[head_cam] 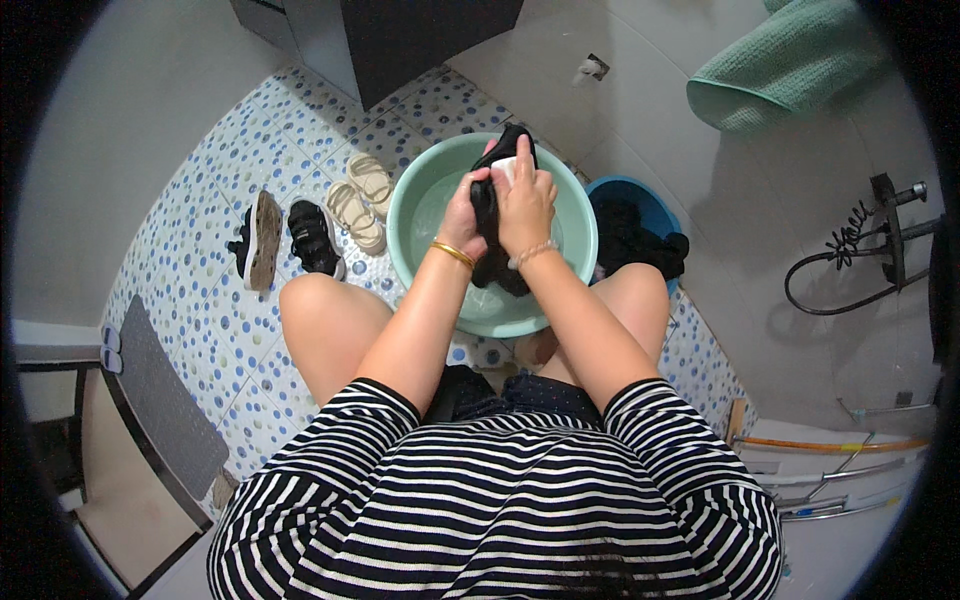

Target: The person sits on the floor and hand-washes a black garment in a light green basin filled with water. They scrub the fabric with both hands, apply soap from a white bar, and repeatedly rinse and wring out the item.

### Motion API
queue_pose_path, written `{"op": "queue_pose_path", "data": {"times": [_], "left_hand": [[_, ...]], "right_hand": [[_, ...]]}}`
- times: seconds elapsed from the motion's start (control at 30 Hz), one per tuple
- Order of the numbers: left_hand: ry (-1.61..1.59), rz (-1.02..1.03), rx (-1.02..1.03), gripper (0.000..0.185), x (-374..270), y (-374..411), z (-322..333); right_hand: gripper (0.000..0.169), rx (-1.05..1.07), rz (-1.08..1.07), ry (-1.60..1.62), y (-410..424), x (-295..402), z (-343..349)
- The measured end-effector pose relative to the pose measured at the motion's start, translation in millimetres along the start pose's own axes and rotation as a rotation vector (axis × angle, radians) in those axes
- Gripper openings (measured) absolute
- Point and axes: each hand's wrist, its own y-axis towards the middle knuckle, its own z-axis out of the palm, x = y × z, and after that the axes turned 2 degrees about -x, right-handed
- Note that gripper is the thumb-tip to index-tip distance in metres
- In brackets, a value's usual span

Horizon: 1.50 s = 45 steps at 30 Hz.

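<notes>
A light green plastic basin [426, 232] with water in it stands on the floor between my knees. Over it, my left hand [461, 217] grips a wet black cloth [486, 206], which hangs down towards the water. My right hand [527, 199] holds a white block, perhaps a bar of soap [505, 169], against the same cloth, its fingers stretched along the top. Part of the cloth is hidden behind both hands. Beside the basin on the right, a blue basin [670, 206] holds more black cloth [637, 240].
Black sandals [313, 236] and beige sandals [356, 217] are on the tiled floor at left. A dark cabinet [420, 45] stands beyond the basin. A green towel [780, 75] and a shower hose [799, 300] are by the right wall. A grey mat [161, 397] lies at lower left.
</notes>
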Motion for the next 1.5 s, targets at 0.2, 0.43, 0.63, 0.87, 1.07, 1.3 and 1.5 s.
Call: {"op": "queue_pose_path", "data": {"times": [0.2, 0.43, 0.63, 0.87, 1.07, 1.3, 1.5], "left_hand": [[0.032, -0.023, 0.06, 0.04, 7.3, 6.0, -11.7], [-0.089, -0.19, 0.082, 0.038, 2.9, -0.1, -5.9], [-0.061, 0.02, 0.024, 0.043, -0.3, -6.2, -9.5], [-0.018, 0.017, -0.187, 0.052, -1.5, -5.2, -15.5], [0.071, 0.02, -0.17, 0.046, 10.0, -2.4, -26.3], [0.277, -0.04, -0.409, 0.034, 13.2, 12.4, -78.8], [0.174, 0.003, -0.506, 0.038, 14.1, 20.2, -94.1]], "right_hand": [[0.059, 0.015, 0.161, 0.232, 5.7, -1.6, -1.9], [0.057, 0.014, 0.183, 0.101, 36.9, 27.7, -26.9], [0.054, 0.159, -0.177, -0.09, 8.4, 48.9, -34.4], [0.062, 0.267, -0.071, -0.145, 8.5, 39.5, -21.1], [0.058, 0.246, 0.087, 0.065, -10.4, -2.8, 17.8], [0.054, 0.104, -0.188, 0.417, -19.6, -6.3, 11.3], [0.058, 0.048, -0.33, 0.076, -51.9, 8.6, 4.5]]}}
